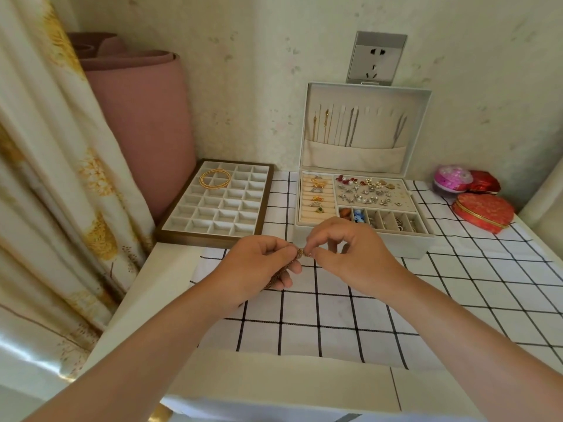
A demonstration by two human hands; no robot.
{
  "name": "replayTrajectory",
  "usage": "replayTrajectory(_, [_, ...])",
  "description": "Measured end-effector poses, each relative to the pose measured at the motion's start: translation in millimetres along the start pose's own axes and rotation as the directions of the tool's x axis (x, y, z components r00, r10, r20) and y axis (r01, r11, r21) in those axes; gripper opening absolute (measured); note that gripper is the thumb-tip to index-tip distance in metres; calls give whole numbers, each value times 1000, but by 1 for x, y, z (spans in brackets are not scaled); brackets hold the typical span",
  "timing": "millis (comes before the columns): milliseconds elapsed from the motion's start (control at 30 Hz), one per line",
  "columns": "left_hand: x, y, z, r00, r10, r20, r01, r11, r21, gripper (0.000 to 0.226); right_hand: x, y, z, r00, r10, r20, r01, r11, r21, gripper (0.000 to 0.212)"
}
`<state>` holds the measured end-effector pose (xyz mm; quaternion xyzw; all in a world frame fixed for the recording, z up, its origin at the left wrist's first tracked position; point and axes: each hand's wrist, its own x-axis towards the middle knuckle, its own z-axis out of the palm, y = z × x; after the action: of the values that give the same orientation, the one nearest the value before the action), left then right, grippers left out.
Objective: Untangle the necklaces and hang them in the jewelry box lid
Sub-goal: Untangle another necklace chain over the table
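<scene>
My left hand (259, 264) and my right hand (350, 254) meet above the checked cloth, just in front of the jewelry box. Between them they pinch a brownish chain necklace (300, 253); its rest runs down through my left palm. The white jewelry box (362, 236) stands open with its lid (417, 123) upright against the wall. Several thin gold and silver chains (350, 126) hang inside the lid, their lower ends tucked in its pocket. A coiled gold necklace (214, 178) lies in the divided tray (189, 236) to the left.
Rings, earrings and beads fill the box's compartments. Red heart-shaped boxes (483, 211) and a pink round one (452, 178) sit at the right. A pink rolled mat (143, 123) and a curtain (45, 178) stand left. A wall socket (376, 57) is above the lid.
</scene>
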<state>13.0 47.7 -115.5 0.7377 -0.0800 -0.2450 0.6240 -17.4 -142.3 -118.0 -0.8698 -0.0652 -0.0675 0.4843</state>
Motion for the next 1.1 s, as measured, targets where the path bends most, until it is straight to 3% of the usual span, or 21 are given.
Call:
replayTrajectory(233, [-1, 1, 4, 999, -8, -37, 6, 999, -32, 16, 0, -1, 4, 997, 46, -65, -48, 998, -27, 10])
replayTrajectory(367, [0, 2, 4, 997, -9, -74, 7, 999, -34, 17, -1, -6, 7, 996, 52, -75, -57, 996, -74, 15])
replayTrajectory(767, [-3, 3, 2, 993, 70, -96, -61, 994, 92, 12, -1, -17, 10, 941, 335, 35, -337, 936, 101, 13])
replayTrajectory(1100, [-5, 3, 2, 993, 67, -102, -64, 997, 37, 13, -3, -24, 7, 945, 320, 69, -327, 930, 166, 10])
